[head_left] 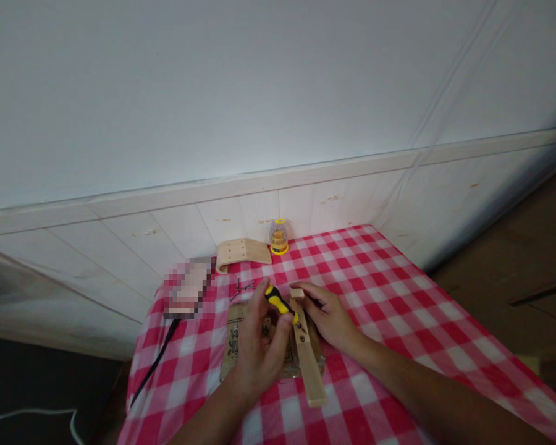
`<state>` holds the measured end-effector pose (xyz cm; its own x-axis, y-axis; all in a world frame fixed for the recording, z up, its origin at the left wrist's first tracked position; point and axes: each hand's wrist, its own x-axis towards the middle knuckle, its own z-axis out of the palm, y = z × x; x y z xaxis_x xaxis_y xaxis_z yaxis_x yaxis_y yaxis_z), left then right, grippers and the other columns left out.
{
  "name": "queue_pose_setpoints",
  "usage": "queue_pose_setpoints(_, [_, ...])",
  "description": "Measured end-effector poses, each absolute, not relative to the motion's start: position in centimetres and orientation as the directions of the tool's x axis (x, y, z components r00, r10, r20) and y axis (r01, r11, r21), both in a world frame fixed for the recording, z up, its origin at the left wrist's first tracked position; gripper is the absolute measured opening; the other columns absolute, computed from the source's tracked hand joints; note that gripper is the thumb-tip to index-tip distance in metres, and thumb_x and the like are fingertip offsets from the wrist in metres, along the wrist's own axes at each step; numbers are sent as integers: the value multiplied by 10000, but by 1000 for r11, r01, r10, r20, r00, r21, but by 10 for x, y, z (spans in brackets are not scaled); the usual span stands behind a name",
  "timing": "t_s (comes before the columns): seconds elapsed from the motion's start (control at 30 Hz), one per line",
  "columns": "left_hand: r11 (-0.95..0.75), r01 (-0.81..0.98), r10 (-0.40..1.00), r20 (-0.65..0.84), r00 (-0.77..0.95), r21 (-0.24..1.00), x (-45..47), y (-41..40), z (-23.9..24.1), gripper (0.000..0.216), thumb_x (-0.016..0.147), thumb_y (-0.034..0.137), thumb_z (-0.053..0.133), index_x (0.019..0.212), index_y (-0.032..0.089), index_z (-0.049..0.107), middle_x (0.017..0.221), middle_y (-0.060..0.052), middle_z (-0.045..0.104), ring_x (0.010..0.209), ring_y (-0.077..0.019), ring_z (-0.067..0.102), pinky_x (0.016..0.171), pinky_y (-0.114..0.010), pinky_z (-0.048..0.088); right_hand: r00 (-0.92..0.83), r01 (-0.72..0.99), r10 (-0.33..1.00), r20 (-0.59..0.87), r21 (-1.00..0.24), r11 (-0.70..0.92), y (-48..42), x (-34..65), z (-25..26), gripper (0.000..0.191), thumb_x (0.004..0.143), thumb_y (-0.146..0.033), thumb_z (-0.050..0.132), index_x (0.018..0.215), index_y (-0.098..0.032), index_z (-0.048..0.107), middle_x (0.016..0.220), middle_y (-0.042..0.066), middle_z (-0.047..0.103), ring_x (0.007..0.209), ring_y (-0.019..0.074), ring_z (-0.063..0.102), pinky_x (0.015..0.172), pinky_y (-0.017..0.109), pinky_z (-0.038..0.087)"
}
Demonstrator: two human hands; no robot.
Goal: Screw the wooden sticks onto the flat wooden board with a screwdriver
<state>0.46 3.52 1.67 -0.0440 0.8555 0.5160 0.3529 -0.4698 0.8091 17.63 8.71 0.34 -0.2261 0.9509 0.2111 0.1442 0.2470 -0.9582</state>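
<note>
My left hand [259, 346] is closed around a yellow and black screwdriver [280, 303], its tip pointing down at a long wooden strip [309, 361]. The strip lies on a flat printed wooden board [234, 346] on the table. My right hand [328, 315] is closed on the strip's far end, where a small wooden block [297, 293] sits. A few dark screws [241, 288] lie on the cloth just beyond the board.
The small table wears a red and white checked cloth [389, 296] and stands against a white panelled wall. At the back lie a bent wooden piece [243, 253] and a yellow-based bit holder [278, 237]. A blurred object [188, 290] with a black cable [155, 364] sits at the left.
</note>
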Motion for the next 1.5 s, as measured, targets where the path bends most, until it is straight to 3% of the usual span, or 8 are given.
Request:
queue_pose_setpoints(0.2, [-549,550,747,665,-15,629,4,36,28,522,949,277,637,1455,228,518,1106,-90,743,902,-207,738,782,-325,619,-228,141,951,206,-960,242,87,177,4,263,999,-331,566,1165,-246,751,1126,62,795,1002,226,751,909,375,591])
queue_pose_setpoints(0.47, [-642,533,670,742,39,552,7,40,29,504,935,210,638,1427,246,537,1095,-64,778,840,-173,754,732,-273,618,-244,120,946,213,-962,247,87,177,4,262,1004,-369,571,1153,-256,755,1096,58,799,998,228,755,887,374,596])
queue_pose_setpoints(0.6, [-700,512,624,776,98,498,6,42,30,463,937,260,674,1387,250,562,1064,-64,779,864,-191,759,738,-289,622,-229,113,951,208,-965,239,87,176,2,278,1000,-422,584,1144,-256,755,1068,55,803,963,229,756,859,371,603])
queue_pose_setpoints(0.73, [-691,480,650,755,84,541,5,43,25,440,945,274,684,1371,262,575,946,-29,774,757,-160,739,657,-249,601,-227,113,956,188,-969,218,87,176,1,289,994,-438,601,1146,-247,755,1095,65,800,978,236,753,880,382,596])
queue_pose_setpoints(1.5, [-612,481,760,635,138,628,-1,34,24,608,972,213,604,1552,271,428,1250,-100,752,1038,-212,761,880,-313,623,-238,126,950,202,-963,236,87,178,2,262,997,-358,589,1176,-252,748,1117,63,798,1023,235,753,901,386,591])
